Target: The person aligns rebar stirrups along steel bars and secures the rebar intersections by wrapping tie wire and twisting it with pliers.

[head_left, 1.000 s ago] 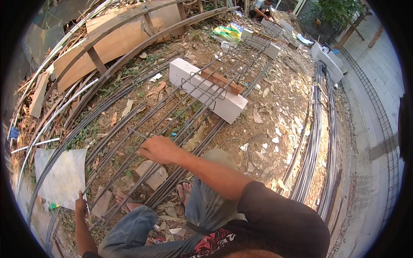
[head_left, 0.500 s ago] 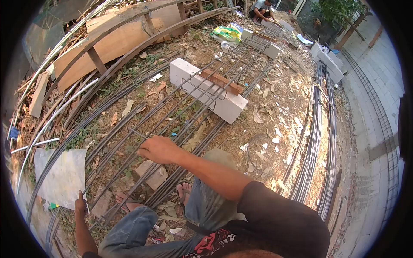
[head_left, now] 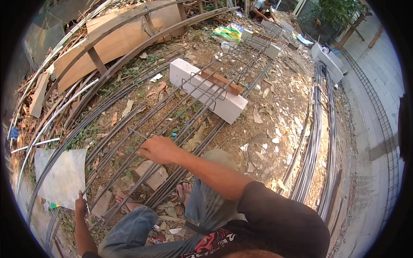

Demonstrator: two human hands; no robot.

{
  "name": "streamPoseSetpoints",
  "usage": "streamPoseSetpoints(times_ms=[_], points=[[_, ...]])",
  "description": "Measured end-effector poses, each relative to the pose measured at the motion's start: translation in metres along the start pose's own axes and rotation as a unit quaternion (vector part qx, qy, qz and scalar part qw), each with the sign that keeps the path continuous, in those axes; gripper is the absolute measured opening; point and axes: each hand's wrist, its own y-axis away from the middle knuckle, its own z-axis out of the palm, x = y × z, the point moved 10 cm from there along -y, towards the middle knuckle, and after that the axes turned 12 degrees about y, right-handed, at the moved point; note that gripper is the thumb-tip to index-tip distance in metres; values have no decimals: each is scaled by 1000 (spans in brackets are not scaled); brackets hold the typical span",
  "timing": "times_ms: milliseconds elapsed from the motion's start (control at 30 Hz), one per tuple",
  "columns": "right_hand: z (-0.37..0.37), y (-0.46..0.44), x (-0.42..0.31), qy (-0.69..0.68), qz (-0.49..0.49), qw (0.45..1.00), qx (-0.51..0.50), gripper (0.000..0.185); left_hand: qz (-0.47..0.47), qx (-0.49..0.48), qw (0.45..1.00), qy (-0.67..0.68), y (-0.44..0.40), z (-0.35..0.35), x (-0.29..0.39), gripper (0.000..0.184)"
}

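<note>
A long cage of steel rebar (head_left: 165, 112) slants from my feet up toward the top of the view, its long bars joined by bent wire stirrups (head_left: 215, 89). My right hand (head_left: 157, 149) is closed over the cage, gripping a short cross piece of a stirrup (head_left: 138, 133) that sticks out past the fingers. Low at the left, my left hand (head_left: 81, 203) is closed by the near ends of the bars, one finger or the thumb pointing up. What it holds is hidden. A pale block (head_left: 230, 107) and a brown brick (head_left: 221, 81) lie at the cage.
A grey sheet (head_left: 62, 176) lies beside my left hand. Rebar bundles (head_left: 316, 142) run along the right, near a block wall (head_left: 383, 64). Curved timber (head_left: 150, 41) and boards (head_left: 81, 64) line the left. Another person (head_left: 261, 10) crouches at the far end.
</note>
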Motion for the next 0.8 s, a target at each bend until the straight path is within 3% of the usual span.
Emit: streamPoseSetpoints(times_ms=[700,800], points=[[4,-1,0,15,3,1000,-17,37,5,-10,1000,13,1,1,2,83],[4,-2,0,12,0,1000,-13,37,-1,9,1000,7,13,2,6,73]])
